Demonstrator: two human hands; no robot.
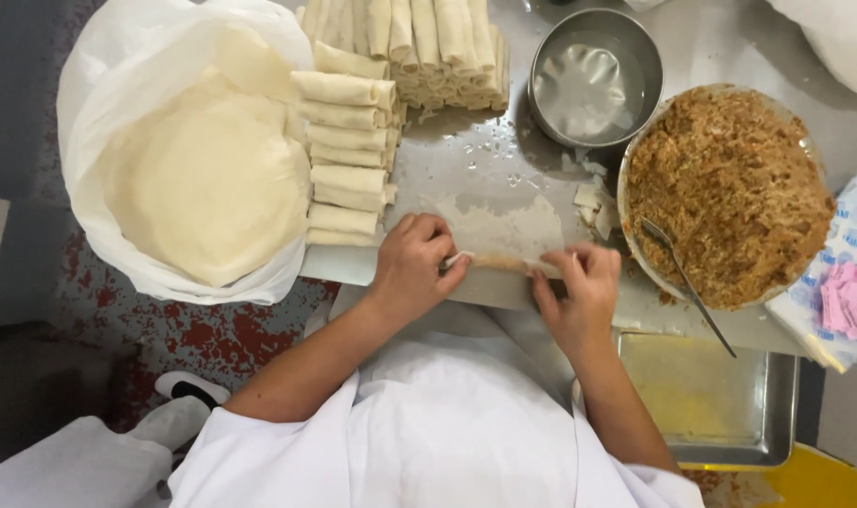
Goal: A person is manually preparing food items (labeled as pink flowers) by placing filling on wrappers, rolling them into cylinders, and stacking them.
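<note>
in the head view, your left hand [411,266] and right hand [579,292] both pinched the ends of one half-rolled wrapper [503,246] on the steel table [466,155], a thin line of brown filling showing between your fingertips. neither hand was clenched; the fingers were curled, thumbs underneath, gripping only the pastry edge. the unrolled part of the sheet lay flat just beyond your knuckles. to roll it well you needed, i judged, even pressure from both ends, the sides tucked in and the roll kept tight so the sheet did not tear.

just beyond your left hand sat a row of finished rolls [348,155], and farther left the stack of round wrappers [207,179] in a white plastic bag. beyond your right hand stood the bowl of brown filling [729,193] with a spoon [687,282] in it, and a small metal bowl of water [593,80] beyond that. an empty-looking metal tray [720,400] lay near your right forearm.
</note>
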